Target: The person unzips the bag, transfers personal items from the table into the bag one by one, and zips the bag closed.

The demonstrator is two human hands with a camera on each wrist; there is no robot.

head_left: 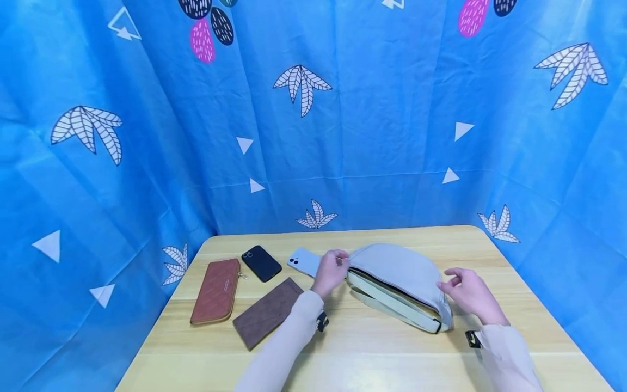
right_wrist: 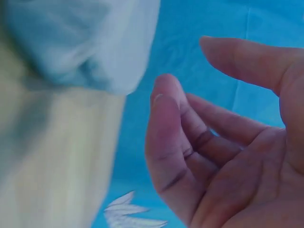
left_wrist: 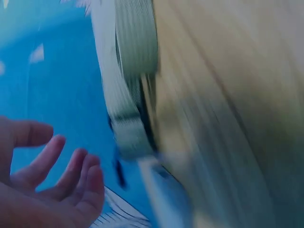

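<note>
A pale grey waist bag (head_left: 397,269) lies on the right half of the table, its light green strap (head_left: 387,309) along the near side. At the bag's left end is my left hand (head_left: 332,269), fingers loosely bent. The left wrist view shows that hand (left_wrist: 61,190) holding nothing, a gap between it and the strap (left_wrist: 137,38). My right hand (head_left: 470,294) hovers just off the bag's right end. Seen from the right wrist, thumb and fingers of this hand (right_wrist: 228,161) are parted with nothing between them, beside the bag's blurred corner (right_wrist: 95,42).
Left of the bag lie a white phone (head_left: 302,262), partly behind my left hand, a black phone (head_left: 262,263), a reddish-brown zip wallet (head_left: 215,291) and a dark brown wallet (head_left: 269,313). Blue patterned curtains (head_left: 382,136) enclose the wooden table (head_left: 372,365) at the back and sides.
</note>
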